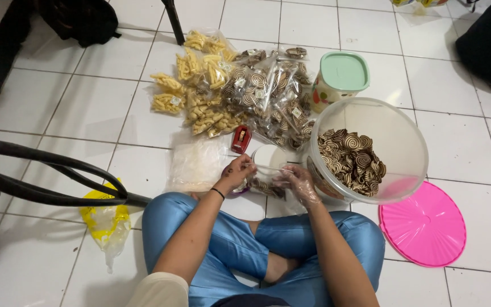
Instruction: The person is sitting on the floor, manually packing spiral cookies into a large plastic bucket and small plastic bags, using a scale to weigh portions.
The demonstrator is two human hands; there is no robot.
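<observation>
Seated cross-legged on the white tile floor (75,108), the person has both hands out in front of the knees: the left hand (235,172) is pinched on the top of a small clear bag of swirl biscuits (265,186), and the right hand (296,181), in a thin plastic glove, is closed on the same bag from the other side. Just beyond sit one white scale (268,156) and one red stapler (241,139). To the right, one big clear tub (370,150) of biscuits tilts toward the hands, almost touching the glove. One pink lid (424,224) lies flat beside the right knee. One green-lidded jar (339,79) stands behind. Packed bags (240,91) are heaped ahead, too many to count. A stack of empty bags (197,165) lies left, with open tiles beyond, bounded by dark chair legs (46,176).
</observation>
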